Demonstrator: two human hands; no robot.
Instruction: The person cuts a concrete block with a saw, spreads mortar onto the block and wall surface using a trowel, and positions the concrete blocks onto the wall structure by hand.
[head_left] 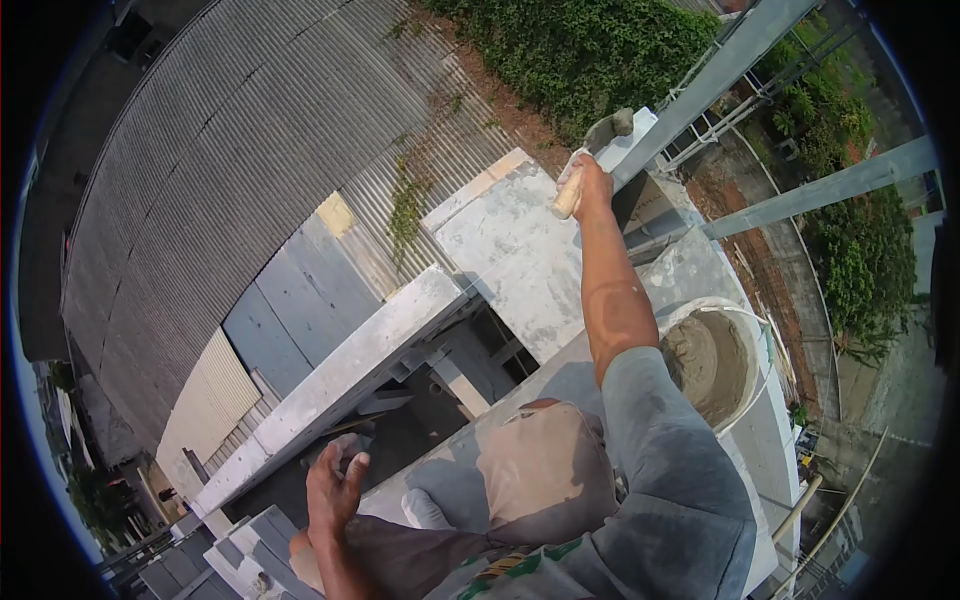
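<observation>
My right hand (588, 190), on an outstretched arm, is closed round the wooden handle of a trowel (608, 130). Grey mortar sits on the trowel's blade, which is over the end of a white block (632, 148) beside a metal post. My left hand (336, 485) is held low at the left with its fingers apart and nothing visible in it, near the opening beside the white wall top (340, 370). A round bucket (757, 345) of wet grey mortar (706, 362) stands to the right of my right arm.
A corrugated roof (240, 130) spreads below at the left. Metal posts (820, 190) cross the upper right. An open gap (400, 425) lies between the wall top and the ledge where my knee is. Green plants (560, 50) grow beyond. A long drop shows at the right.
</observation>
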